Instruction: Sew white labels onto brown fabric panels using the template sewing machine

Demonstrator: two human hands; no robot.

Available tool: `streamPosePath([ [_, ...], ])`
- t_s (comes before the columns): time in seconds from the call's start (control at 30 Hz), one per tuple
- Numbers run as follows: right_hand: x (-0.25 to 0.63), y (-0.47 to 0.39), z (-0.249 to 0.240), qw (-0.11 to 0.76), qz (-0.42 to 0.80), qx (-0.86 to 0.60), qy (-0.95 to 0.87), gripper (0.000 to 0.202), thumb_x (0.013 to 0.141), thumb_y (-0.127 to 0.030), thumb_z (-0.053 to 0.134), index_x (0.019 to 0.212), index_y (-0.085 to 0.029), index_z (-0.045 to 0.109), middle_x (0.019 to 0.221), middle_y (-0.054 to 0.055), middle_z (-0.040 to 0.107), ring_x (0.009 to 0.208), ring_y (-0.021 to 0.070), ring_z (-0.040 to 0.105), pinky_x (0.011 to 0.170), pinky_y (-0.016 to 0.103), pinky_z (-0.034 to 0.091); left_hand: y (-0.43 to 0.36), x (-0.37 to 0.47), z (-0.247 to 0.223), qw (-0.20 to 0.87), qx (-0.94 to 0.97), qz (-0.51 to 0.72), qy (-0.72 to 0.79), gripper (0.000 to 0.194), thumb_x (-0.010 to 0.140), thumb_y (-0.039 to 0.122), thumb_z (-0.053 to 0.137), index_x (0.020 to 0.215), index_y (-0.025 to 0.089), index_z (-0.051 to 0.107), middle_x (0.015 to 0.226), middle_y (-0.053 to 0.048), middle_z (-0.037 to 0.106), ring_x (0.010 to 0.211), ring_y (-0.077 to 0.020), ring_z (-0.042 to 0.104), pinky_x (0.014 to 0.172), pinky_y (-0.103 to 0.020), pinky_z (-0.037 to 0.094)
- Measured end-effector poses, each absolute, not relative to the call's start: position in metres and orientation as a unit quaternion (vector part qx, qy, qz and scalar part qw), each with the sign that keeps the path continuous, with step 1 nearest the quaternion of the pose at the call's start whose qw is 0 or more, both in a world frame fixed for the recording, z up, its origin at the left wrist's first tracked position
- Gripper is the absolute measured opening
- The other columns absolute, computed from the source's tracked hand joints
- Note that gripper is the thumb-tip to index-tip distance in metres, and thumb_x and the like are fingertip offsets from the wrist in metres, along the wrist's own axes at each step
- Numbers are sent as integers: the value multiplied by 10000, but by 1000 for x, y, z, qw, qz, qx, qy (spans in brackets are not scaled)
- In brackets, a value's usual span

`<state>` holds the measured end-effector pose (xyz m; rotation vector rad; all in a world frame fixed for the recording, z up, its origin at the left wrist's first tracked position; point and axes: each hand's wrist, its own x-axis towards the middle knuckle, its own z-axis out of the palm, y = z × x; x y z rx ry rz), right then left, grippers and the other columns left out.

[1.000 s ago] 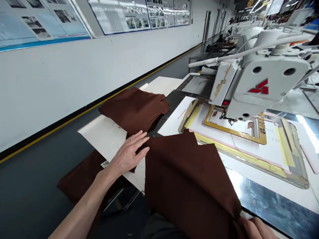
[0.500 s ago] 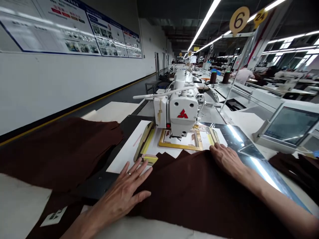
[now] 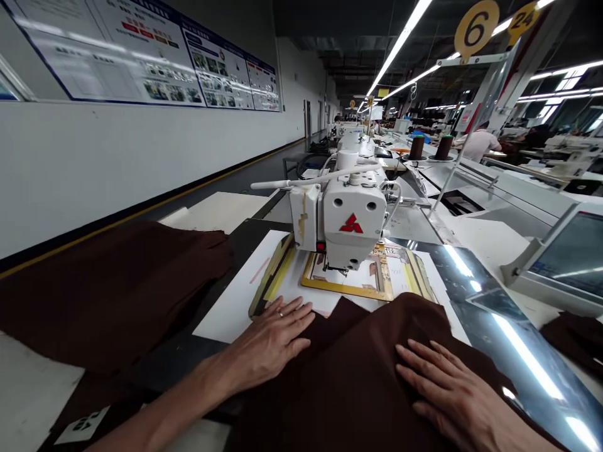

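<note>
A dark brown cloth (image 3: 348, 376) lies in front of a white sewing machine (image 3: 355, 216) with a red emblem. My left hand (image 3: 271, 339), a ring on one finger, rests open near the cloth's left upper edge, by the lower left of the template. Lying flat on the right part of the cloth is my right hand (image 3: 452, 389), its fingers spread; the cloth is raised in a fold just beyond it. Under the machine head sits a yellow frame (image 3: 346, 289), on a white sheet (image 3: 226, 306) with yellow-taped strips.
More brown cloth (image 3: 108, 289) lies at the left, with a printed label (image 3: 82, 427) below it. A screen (image 3: 572, 251) stands at the right. Brown thread cones (image 3: 417, 148) and a person in a light top (image 3: 478, 145) are farther back.
My left hand has moved right and slightly up onto the cloth's edge. My right hand has come back from the template's right side towards me, and the cloth there is now folded up.
</note>
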<state>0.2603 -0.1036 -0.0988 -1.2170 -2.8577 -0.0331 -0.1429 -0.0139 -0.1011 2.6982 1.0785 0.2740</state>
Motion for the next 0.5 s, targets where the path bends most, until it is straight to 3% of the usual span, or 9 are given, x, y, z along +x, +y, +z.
streamPosePath([
  [0.1, 287, -96, -105, 44, -40, -442, -895, 574, 1025, -442, 556, 1571, -328, 421, 1572, 36, 441, 1388, 320, 508, 1091, 511, 521, -11, -156, -110, 47, 901, 75, 425, 479, 1080, 378, 447, 1535, 230, 469, 1583, -45, 464, 1501, -275, 393, 1263, -518, 271],
  [0.2, 302, -85, -110, 62, -69, -482, -872, 526, 1034, -458, 532, 1528, -281, 500, 1582, 73, 440, 1408, 345, 485, 1099, 572, 495, -4, -178, -115, -9, 872, 75, 484, 491, 1068, 438, 433, 1478, 195, 547, 1533, -67, 530, 1484, -295, 420, 1243, -540, 284],
  [0.27, 294, -82, -103, 88, -77, -483, -868, 465, 1055, -421, 491, 1471, -227, 569, 1571, 110, 460, 1401, 349, 493, 1094, 582, 490, 5, -186, -115, -37, 851, 85, 517, 488, 1056, 445, 419, 1413, 174, 614, 1489, -103, 577, 1468, -330, 437, 1216, -588, 299],
  [0.37, 260, -93, -81, 137, -60, -471, -870, 398, 1069, -320, 471, 1432, -206, 587, 1532, 116, 517, 1365, 302, 533, 1097, 533, 493, 9, -181, -108, -54, 831, 116, 541, 489, 1065, 404, 365, 1373, 136, 635, 1519, -165, 537, 1475, -375, 413, 1191, -651, 293],
  [0.5, 208, -125, -67, 135, 27, -399, -906, 391, 1064, -381, 512, 1415, -224, 584, 1479, 71, 579, 1314, 258, 574, 1104, 471, 499, -32, -147, -86, 21, 865, 278, 417, 313, 1042, 276, 529, 1313, 177, 649, 1491, -118, 572, 1393, -259, 530, 1167, -428, 441],
])
